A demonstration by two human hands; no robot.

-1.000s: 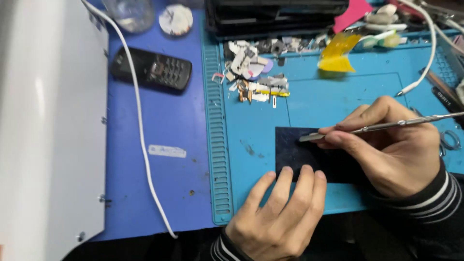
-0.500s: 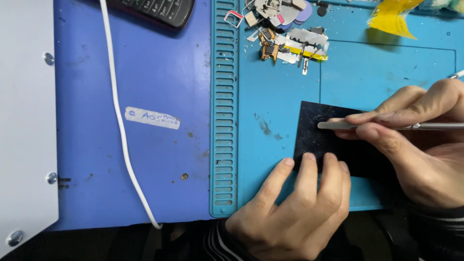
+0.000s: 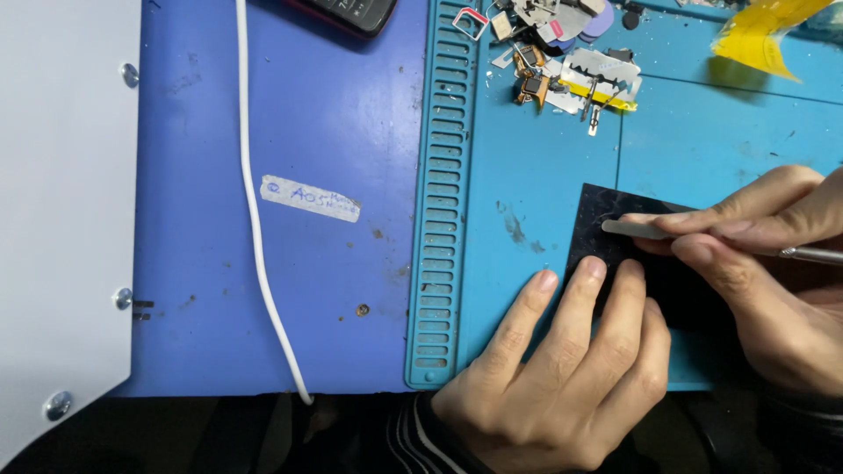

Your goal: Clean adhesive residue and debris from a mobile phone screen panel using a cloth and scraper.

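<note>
One black panel [image 3: 615, 237] lies on the teal mat [image 3: 544, 175], near its front edge; the left hand [image 3: 562, 386] presses four released fingers on it, the right hand [image 3: 773, 272] pinches one metal tool [image 3: 641, 229], open mat behind

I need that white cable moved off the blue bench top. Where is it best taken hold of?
Pinch the white cable at its bare middle stretch, from above, fingers either side. It lies flat and nearly straight there, away from the left hand and the paper label.
</note>
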